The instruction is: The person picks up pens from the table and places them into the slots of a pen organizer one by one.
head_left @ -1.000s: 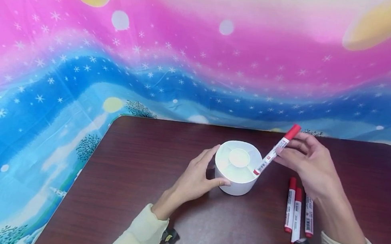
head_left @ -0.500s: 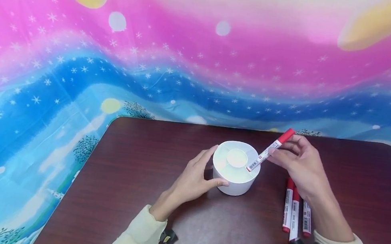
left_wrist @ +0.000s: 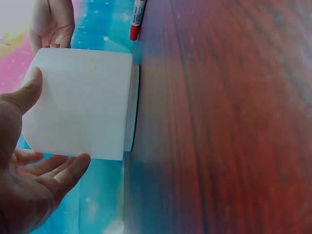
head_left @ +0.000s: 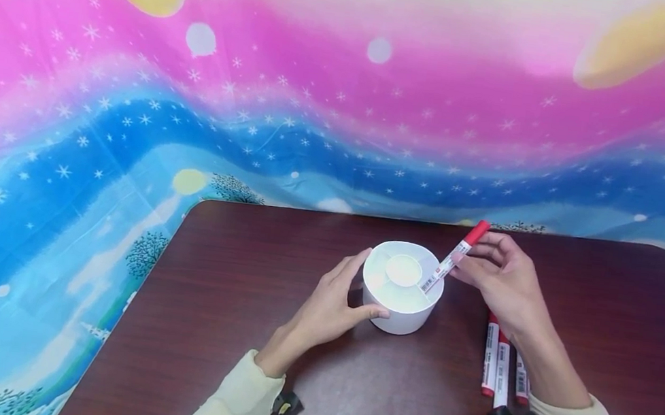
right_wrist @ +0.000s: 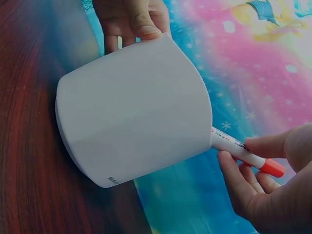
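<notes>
A white round pen holder (head_left: 396, 321) with a central ring and divided outer compartments stands on the table. My left hand (head_left: 328, 303) grips its left side, thumb at the front and fingers round the back. In my right hand (head_left: 505, 282) a white marker with a red cap (head_left: 446, 265) is pinched between thumb and fingers. The marker leans to the right, its lower end inside the holder's right outer compartment; that tip is hidden behind the wall in the right wrist view. Several more red-capped markers (head_left: 490, 362) lie on the table below my right forearm, partly covered by it.
The dark wood table (head_left: 226, 277) ends at a back edge against a colourful hanging cloth (head_left: 332, 98). Black wrist devices (head_left: 288, 405) sit at both of my cuffs.
My right hand has moved left and slightly down, taking the marker from beside the holder's rim into the right outer compartment. My left hand keeps its grip on the holder.
</notes>
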Action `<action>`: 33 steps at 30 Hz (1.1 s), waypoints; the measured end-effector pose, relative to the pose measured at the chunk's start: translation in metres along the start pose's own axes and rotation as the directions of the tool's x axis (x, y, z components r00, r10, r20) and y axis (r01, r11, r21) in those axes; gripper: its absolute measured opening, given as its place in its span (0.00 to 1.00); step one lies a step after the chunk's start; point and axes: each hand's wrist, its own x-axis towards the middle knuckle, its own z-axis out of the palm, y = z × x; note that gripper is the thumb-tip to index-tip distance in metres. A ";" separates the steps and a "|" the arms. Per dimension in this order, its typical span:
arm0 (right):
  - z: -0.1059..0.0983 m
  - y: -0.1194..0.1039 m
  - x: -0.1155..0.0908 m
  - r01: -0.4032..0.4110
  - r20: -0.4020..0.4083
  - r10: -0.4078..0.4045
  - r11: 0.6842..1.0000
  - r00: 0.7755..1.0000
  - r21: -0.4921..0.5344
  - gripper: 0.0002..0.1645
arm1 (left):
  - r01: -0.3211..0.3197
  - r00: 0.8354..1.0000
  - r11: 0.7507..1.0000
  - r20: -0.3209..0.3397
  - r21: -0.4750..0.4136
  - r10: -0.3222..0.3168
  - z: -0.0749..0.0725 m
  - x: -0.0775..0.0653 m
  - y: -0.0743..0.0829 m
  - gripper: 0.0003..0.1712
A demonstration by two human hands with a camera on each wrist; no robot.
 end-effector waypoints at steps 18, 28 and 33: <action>0.008 0.006 -0.002 0.031 -0.005 -0.032 0.989 0.999 -0.147 0.26 | -0.015 1.000 1.000 0.002 0.006 0.015 0.002 -0.001 0.000 0.62; 0.006 0.001 -0.002 0.025 0.000 -0.026 0.975 1.000 -0.223 0.29 | -0.013 1.000 1.000 0.005 -0.017 0.013 0.001 -0.001 -0.001 0.63; -0.001 -0.004 -0.001 0.019 -0.005 -0.021 0.964 1.000 -0.265 0.29 | -0.018 1.000 0.999 0.009 -0.032 0.018 -0.001 0.001 0.000 0.63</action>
